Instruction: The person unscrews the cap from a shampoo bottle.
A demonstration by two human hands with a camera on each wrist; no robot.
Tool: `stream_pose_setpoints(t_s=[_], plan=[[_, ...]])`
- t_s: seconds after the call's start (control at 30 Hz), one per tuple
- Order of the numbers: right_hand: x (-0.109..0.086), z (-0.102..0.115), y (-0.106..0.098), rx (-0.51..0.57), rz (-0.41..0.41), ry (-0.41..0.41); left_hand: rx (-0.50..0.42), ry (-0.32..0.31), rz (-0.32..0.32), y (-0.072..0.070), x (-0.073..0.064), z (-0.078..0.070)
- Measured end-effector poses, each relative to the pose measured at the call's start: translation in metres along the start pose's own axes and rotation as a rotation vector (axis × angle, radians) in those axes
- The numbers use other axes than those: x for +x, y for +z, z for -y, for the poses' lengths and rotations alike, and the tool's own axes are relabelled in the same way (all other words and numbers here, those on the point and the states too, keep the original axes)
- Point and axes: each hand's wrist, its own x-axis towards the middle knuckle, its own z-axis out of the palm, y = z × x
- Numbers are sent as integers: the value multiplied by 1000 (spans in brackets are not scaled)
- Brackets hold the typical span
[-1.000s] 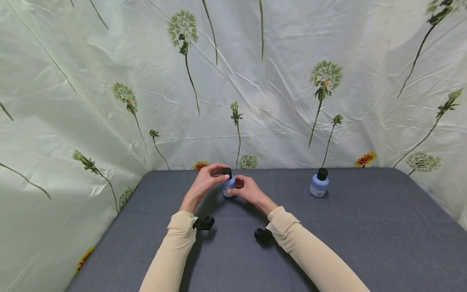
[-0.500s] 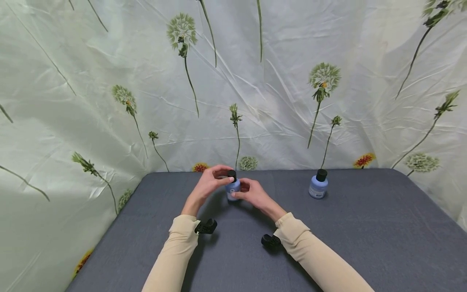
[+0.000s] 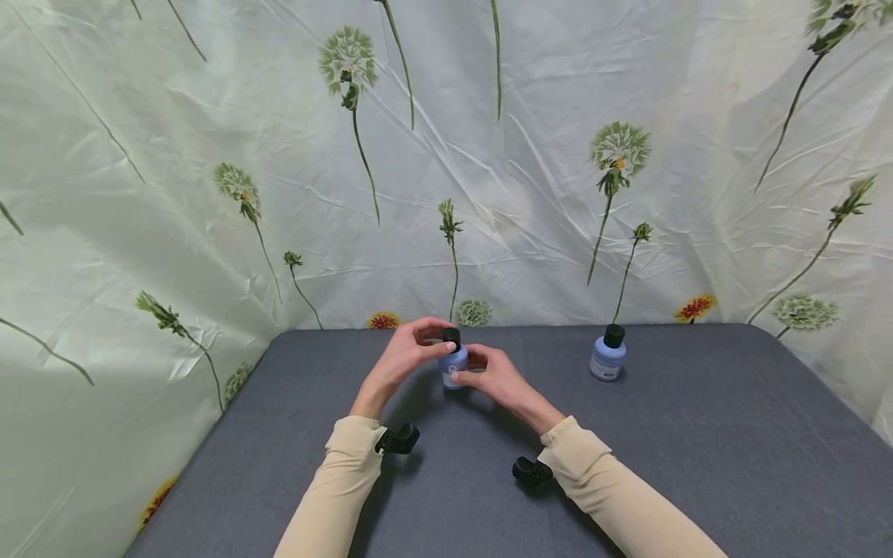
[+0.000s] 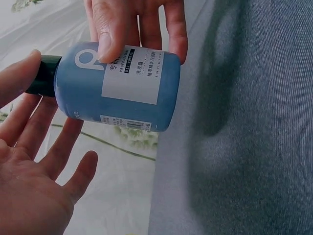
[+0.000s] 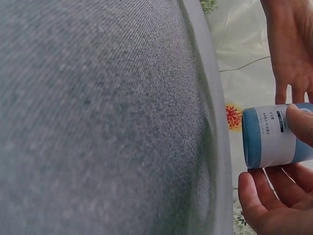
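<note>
A blue shampoo bottle (image 4: pixel 117 95) labeled "Professional Oil Control" is held nearly upright above a gray cloth-covered table (image 3: pixel 460 473). A person's left hand (image 3: pixel 401 358) pinches its black cap (image 4: pixel 46 76) between thumb and fingers while the right hand (image 3: pixel 504 382) grips the body. Well to the right, a second blue bottle (image 3: pixel 608 360), also black-capped, stands near the table's far edge before a white dandelion-print sheet (image 3: pixel 519 201).

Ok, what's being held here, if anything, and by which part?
One blue bottle: the left hand pinches its black cap, and the right hand grips its body.
</note>
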Motion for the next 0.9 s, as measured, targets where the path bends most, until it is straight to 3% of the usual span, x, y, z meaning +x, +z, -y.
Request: stream_pose_setpoints(t_s=[0.27, 0.5, 0.8, 0.9], plan=[[-12, -1, -8, -49, -20, -12, -3, 29, 32, 8, 0, -6], [-20, -3, -15, -42, -14, 2, -11, 17, 81, 15, -15, -40], [-30, -7, -22, -36, -34, 37, -18, 57, 110, 25, -16, -43], [-33, -7, -24, -42, -39, 43, -8, 53, 118, 29, -10, -34]])
